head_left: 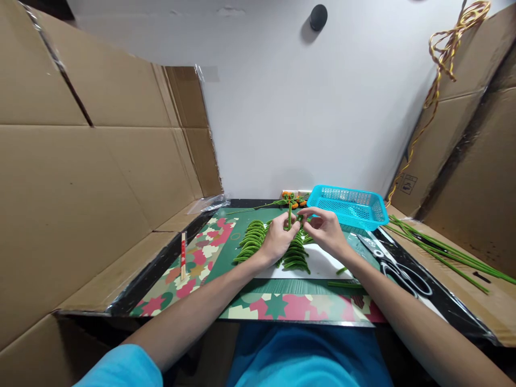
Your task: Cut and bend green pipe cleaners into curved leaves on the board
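Observation:
My left hand [278,239] is closed around a green pipe cleaner [289,216], which stands upright between thumb and fingers. Just to its right, my right hand [324,230] pinches a small green piece [300,219] that looks like part of the same work; the fingers partly hide it. Below the hands, curved green pipe-cleaner pieces lie in neat columns, one column at the left [250,242] and another [296,255] on a white sheet [322,262]. Short green lengths [344,284] rest by my right forearm.
A blue plastic basket [381,210] stands behind my right hand. Orange flowers [296,200] on green stems lie at the back. Scissors [397,269] and long green stems [443,250] are on the right. Paper-wrapped chopsticks [183,255] lie left. Cardboard walls [121,172] flank the table.

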Available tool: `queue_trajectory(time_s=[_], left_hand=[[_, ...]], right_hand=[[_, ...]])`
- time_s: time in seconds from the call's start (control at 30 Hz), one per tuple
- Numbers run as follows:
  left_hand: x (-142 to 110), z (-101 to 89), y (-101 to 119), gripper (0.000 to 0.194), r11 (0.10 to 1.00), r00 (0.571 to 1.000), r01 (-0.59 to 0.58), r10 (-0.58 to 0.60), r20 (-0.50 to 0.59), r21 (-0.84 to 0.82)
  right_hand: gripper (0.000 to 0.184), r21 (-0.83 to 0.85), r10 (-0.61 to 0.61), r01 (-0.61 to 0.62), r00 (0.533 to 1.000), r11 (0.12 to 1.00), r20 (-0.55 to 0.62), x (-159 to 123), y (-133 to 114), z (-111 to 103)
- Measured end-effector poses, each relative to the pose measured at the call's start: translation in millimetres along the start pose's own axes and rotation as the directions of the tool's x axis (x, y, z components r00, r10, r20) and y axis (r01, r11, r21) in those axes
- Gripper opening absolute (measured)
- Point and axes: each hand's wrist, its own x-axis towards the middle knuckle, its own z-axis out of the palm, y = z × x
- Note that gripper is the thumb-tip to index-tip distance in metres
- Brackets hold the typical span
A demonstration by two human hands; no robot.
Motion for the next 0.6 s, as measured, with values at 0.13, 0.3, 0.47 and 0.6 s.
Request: queue_trajectory(time_s=[0.13,0.3,0.47,0.6], left_hand=[[-0.5,0.1,0.9,0.023,1.0,1.0,-0.003,0.003,0.013,0.011],[0.8,0.4,-0.8,0.025,1.0,1.0,0.013,-0.013,0.02,0.001],[2.2,0.3,-3.6,0.027,0.999,0.999,0.029,-0.029,0.016,-0.02],[2.4,0.6,-3.4,0.027,0.999,0.999,0.033,-0.032,0.014,-0.036]], right_hand=[[0.022,0.005,0.012,-0.012,1.0,1.0,-0.01,-0.6,-0.1,0.7],[0.023,0.012,0.024,-0.024,1.0,1.0,-0.011,-0.9,1.3,2.0],[0.026,0.02,0.026,-0.025,1.0,0.999,-0.012,-0.9,1.5,2.4],[0.031,0.021,0.019,-0.019,0.999,1.0,-0.029,-1.5,1.8,3.1]])
